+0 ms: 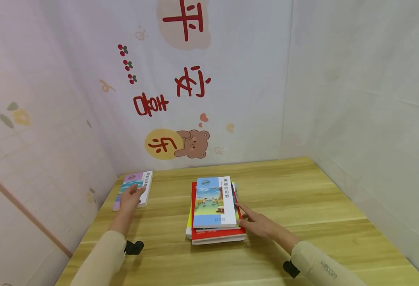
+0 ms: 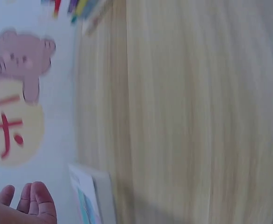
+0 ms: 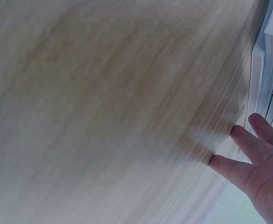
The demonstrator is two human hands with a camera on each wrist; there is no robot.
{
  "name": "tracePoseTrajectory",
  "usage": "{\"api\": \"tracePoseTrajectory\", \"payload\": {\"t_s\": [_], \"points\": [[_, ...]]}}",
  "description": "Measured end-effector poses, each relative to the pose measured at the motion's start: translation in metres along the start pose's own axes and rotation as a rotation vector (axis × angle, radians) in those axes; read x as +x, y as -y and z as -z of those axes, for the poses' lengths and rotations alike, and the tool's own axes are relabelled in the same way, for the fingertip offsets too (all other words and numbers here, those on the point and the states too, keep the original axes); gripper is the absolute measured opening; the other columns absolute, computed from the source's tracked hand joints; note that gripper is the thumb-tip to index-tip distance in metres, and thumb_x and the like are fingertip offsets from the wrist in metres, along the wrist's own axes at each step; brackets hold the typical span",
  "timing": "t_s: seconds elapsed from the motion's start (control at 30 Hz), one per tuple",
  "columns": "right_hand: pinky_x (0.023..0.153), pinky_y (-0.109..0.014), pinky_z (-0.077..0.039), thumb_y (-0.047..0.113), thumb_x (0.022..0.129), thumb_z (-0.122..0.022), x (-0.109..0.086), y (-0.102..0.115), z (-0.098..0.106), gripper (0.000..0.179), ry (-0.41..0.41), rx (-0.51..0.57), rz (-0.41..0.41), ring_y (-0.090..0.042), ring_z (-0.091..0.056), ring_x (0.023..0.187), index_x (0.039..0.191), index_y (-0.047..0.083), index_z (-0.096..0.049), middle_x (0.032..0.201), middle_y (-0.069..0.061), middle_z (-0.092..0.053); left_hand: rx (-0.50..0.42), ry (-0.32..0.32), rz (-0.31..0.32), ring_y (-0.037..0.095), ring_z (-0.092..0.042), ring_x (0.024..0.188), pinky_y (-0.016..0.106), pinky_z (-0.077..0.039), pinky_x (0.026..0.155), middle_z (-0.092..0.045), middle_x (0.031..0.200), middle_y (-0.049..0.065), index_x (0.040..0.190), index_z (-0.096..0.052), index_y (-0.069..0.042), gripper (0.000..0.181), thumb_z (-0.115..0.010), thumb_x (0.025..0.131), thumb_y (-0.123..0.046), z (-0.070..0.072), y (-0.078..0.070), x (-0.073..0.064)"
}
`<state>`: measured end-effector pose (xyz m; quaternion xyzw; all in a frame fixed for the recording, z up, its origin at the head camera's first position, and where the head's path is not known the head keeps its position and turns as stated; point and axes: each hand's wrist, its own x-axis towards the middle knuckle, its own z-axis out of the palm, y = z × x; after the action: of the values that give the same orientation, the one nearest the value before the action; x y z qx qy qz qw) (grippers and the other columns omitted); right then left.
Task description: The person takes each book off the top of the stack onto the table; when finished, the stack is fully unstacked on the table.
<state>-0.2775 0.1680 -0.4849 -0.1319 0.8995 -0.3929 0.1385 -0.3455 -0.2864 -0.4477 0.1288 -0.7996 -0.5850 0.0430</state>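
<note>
This appears to be a small partitioned nook, whether in a home or a studio cannot be told, since pale sheets (image 1: 245, 79), some printed with a cartoon bear (image 1: 195, 145), cherries (image 1: 127, 68) and large red characters (image 1: 185, 19), wall in a wood-grain table (image 1: 295, 194) at the back and both sides.

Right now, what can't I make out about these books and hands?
Head view: most of the covers of the lower books, hidden under the top book.
Head view: part of the lone book's cover, behind the left hand.
Head view: the top book's bottom print, too small to read.
Left wrist view: the rest of the left hand and lone book, cut off by the frame's edges.
</note>
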Motion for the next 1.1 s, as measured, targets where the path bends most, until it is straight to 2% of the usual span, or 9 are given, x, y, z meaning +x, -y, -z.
{"api": "tracePoseTrajectory", "payload": {"t_s": [0.17,0.3,0.67,0.93,1.1], "points": [[0.1,-0.06,-0.04,0.049,0.098,-0.055,-0.002,-0.001,-0.001,0.068,-0.003,-0.009,0.005,-0.037,-0.056,0.119,0.157,0.026,-0.029,0.131,-0.015,-0.058,-0.056,0.088,-0.016,0.041,-0.042,0.132,0.051,-0.038,0.107,-0.04,0.147,0.025,0.154,-0.029,-0.002,0.068,-0.057,0.101,-0.034,-0.024,-0.011,-0.022],[0.101,-0.059,-0.04,0.05,0.098,-0.055,-0.002,-0.001,0.0,0.069,-0.008,-0.012,0.0,-0.037,-0.056,0.119,0.157,0.027,-0.029,0.13,-0.014,-0.059,-0.106,0.133,-0.029,0.04,-0.042,0.131,0.05,-0.04,0.106,-0.045,0.141,0.023,0.151,-0.033,-0.002,0.063,-0.058,0.102,-0.031,-0.04,-0.018,-0.039],[0.1,-0.059,-0.041,0.049,0.098,-0.055,-0.002,-0.001,-0.001,0.067,-0.012,-0.018,-0.001,-0.037,-0.056,0.119,0.157,0.028,-0.03,0.131,-0.015,-0.059,-0.19,0.168,-0.016,0.035,-0.051,0.12,0.046,-0.046,0.099,-0.052,0.131,0.02,0.147,-0.041,0.0,0.063,-0.062,0.099,-0.035,-0.077,-0.024,-0.076],[0.1,-0.06,-0.041,0.049,0.098,-0.056,-0.003,-0.001,-0.002,0.067,-0.009,-0.002,-0.013,-0.037,-0.056,0.119,0.157,0.028,-0.031,0.131,-0.015,-0.058,-0.183,0.195,0.041,0.037,-0.054,0.117,0.047,-0.05,0.096,-0.055,0.13,0.021,0.145,-0.043,0.001,0.066,-0.062,0.098,-0.04,-0.107,-0.017,-0.106],[0.099,-0.059,-0.042,0.048,0.097,-0.056,-0.003,0.0,-0.002,0.067,-0.016,-0.004,-0.013,-0.037,-0.056,0.118,0.156,0.027,-0.031,0.131,-0.014,-0.059,-0.183,0.2,0.05,0.033,-0.056,0.11,0.043,-0.052,0.091,-0.059,0.125,0.017,0.144,-0.044,0.002,0.069,-0.065,0.096,-0.042,-0.119,-0.009,-0.118]]}}
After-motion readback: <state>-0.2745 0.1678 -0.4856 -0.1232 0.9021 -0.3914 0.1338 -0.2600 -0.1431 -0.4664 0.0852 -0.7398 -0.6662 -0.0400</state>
